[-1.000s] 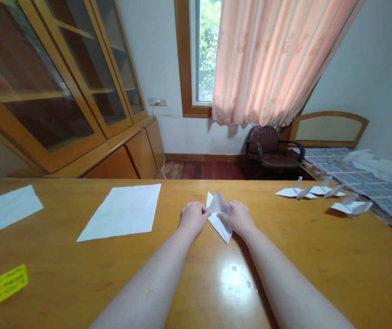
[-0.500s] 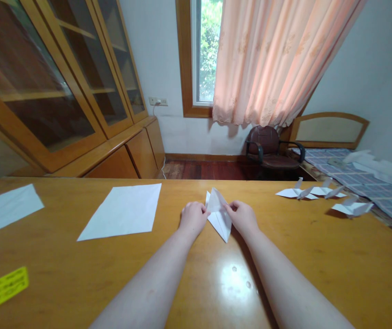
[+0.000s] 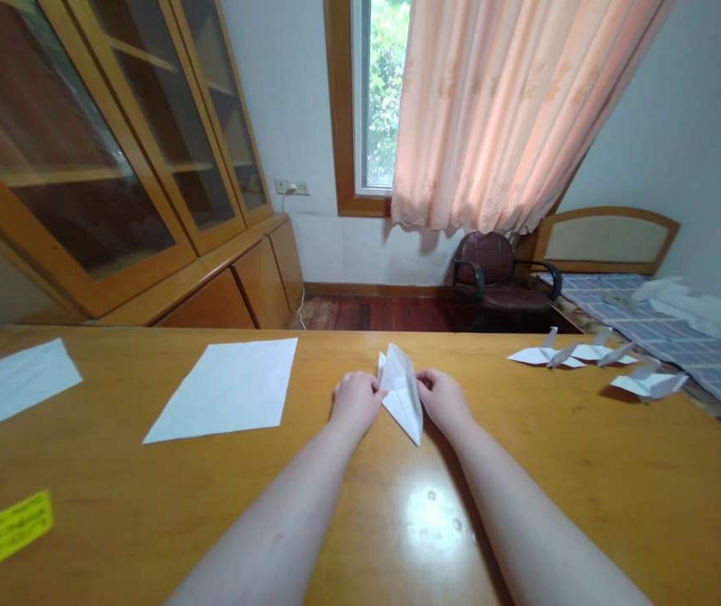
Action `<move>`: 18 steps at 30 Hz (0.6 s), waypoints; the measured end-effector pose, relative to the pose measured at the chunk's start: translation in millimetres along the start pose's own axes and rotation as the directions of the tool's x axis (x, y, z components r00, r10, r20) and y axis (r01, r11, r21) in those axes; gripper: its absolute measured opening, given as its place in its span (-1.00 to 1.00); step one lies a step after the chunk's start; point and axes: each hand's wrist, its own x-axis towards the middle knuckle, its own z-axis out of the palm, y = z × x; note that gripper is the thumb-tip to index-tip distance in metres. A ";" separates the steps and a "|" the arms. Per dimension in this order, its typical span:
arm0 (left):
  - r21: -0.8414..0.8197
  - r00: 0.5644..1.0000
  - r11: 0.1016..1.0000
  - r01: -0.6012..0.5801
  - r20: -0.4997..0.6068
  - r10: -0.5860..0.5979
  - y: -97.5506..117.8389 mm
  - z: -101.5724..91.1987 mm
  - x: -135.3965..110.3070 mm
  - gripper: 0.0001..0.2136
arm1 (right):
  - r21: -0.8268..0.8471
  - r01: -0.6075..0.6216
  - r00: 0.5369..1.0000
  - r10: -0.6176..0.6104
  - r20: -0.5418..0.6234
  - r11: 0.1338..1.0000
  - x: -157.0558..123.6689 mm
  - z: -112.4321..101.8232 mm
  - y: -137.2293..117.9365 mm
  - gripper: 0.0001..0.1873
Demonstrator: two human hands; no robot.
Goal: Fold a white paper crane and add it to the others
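Observation:
Between my two hands, near the far edge of the desk, is a folded white paper [image 3: 403, 400] with upright flaps at the top and a point toward me. My left hand [image 3: 357, 402] pinches its left edge between thumb and fingers. On the other side, my right hand [image 3: 444, 399] is closed with thumb and fingertips at the paper's right flap. The fingertips are partly hidden behind the fold. To the right stand several folded paper cranes [image 3: 648, 384]. A flat white sheet of paper [image 3: 227, 389] lies left of my hands.
Another white sheet [image 3: 13, 385] rests at the desk's far left, above a yellow label [image 3: 3, 539] with writing. Beyond the wooden desk [image 3: 575, 497] are a glass-door cabinet [image 3: 164, 126], a brown armchair [image 3: 490, 265] and a bed [image 3: 612, 295].
The right flap of the folded paper has swung inward and now looks narrower. My right hand has shifted very slightly; my left hand keeps its place.

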 end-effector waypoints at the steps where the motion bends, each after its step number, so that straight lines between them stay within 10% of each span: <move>1: 0.000 1.000 1.000 0.000 -0.001 0.000 -0.3 0.3 0.1 -0.85 | -0.034 0.004 1.000 -0.004 -0.001 0.999 0.9 0.4 1.1 -0.79; 18: -0.033 1.000 0.999 -0.009 0.005 0.010 1.2 -0.6 -1.2 -0.87 | -0.208 0.047 0.999 -0.048 0.002 0.977 1.8 3.1 1.9 -0.84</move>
